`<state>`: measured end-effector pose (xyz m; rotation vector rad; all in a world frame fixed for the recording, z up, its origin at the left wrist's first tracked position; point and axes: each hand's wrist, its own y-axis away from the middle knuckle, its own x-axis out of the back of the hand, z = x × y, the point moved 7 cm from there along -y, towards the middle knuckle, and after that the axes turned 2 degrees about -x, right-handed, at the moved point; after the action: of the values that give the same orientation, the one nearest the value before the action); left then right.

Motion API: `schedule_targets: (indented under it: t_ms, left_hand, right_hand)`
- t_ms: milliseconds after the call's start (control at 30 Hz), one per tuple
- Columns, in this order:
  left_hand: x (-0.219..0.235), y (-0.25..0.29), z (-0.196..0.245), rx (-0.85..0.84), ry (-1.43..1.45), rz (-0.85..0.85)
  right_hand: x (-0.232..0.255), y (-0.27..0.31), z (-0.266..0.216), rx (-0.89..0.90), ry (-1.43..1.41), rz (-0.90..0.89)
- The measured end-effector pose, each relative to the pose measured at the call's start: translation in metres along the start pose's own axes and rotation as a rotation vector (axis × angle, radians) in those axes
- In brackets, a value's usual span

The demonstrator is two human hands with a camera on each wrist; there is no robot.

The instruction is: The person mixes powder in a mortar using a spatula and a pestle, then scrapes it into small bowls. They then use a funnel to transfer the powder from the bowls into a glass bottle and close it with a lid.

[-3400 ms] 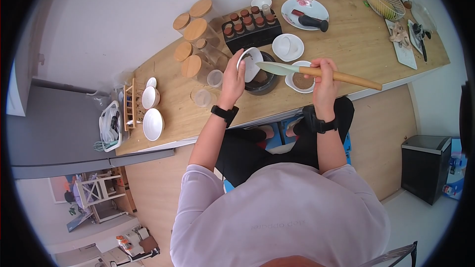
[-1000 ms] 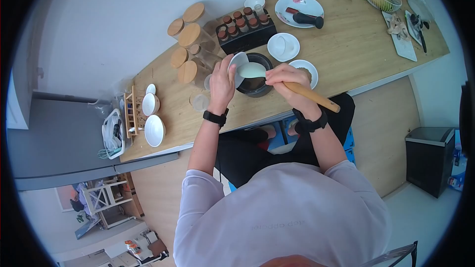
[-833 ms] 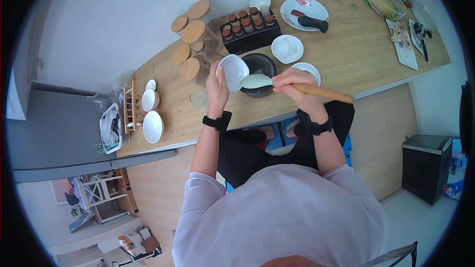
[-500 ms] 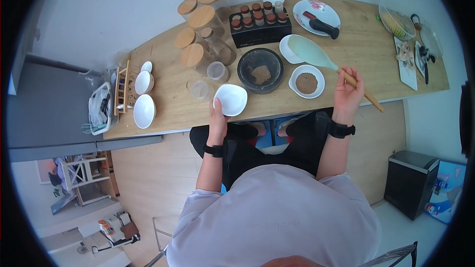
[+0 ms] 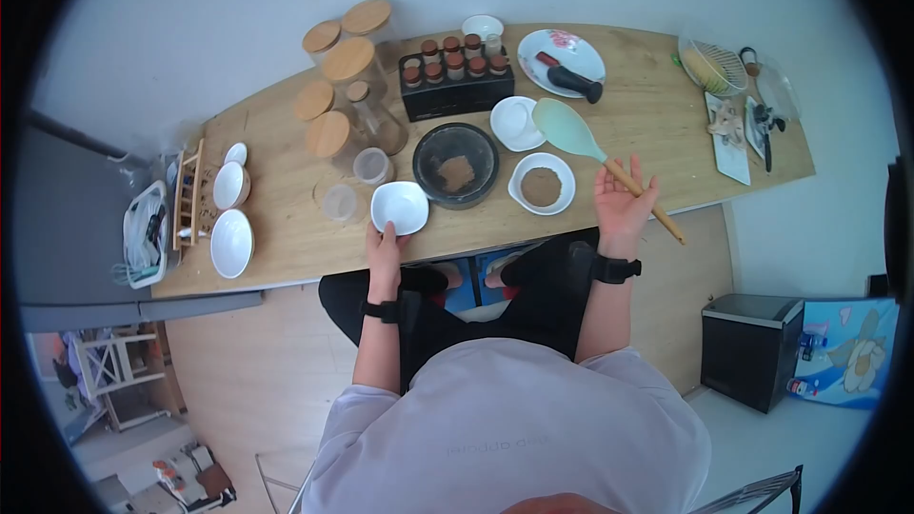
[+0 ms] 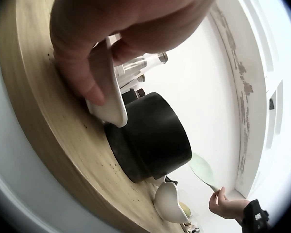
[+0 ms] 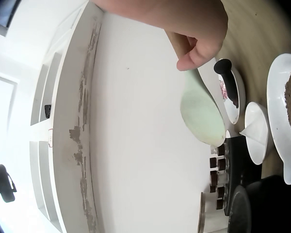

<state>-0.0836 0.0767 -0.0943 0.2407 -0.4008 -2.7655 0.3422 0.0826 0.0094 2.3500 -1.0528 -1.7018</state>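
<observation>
My left hand is pinching the square white bowl, near-left of the dark mortar; right hand is gripping the spatula, long axis slanting far-left.

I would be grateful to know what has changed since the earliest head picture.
The left hand has brought the white bowl from its tilt over the black bowl to that bowl's left, nearer the body. The right hand has drawn the green utensil away to the right. Neither was let go. The spice rack stayed put.
</observation>
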Motion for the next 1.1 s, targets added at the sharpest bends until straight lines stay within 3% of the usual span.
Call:
schedule_targets:
  t_ms: [100, 233, 367, 500, 667, 833, 933, 1100]
  left_hand:
    - [0.006, -0.003, 0.0, -0.042, -0.07, -0.042]
    - [0.008, 0.005, 0.007, -0.051, -0.082, -0.091]
    - [0.012, 0.02, 0.01, -0.084, -0.01, -0.033]
    - [0.027, 0.036, 0.011, -0.171, -0.159, 0.007]
    - [0.042, 0.055, 0.017, -0.112, -0.175, -0.053]
    - [0.062, 0.069, 0.016, -0.167, -0.202, 0.023]
    - [0.07, 0.074, 0.02, -0.196, -0.232, 0.055]
    - [0.066, 0.073, 0.023, -0.198, -0.293, 0.046]
  right_hand:
    - [0.007, -0.005, -0.009, 0.02, 0.084, 0.01]
    - [0.018, -0.033, -0.02, 0.051, -0.09, 0.002]
    - [0.022, -0.088, -0.032, 0.056, -0.207, -0.054]
    - [-0.004, -0.152, -0.047, 0.14, -0.16, -0.033]
    - [-0.023, -0.24, -0.046, -0.013, -0.11, -0.081]
    - [-0.01, -0.315, -0.036, -0.108, 0.045, -0.095]
    - [-0.008, -0.31, -0.029, -0.008, 0.234, -0.027]
    - [-0.014, -0.277, -0.016, -0.095, 0.245, 0.024]
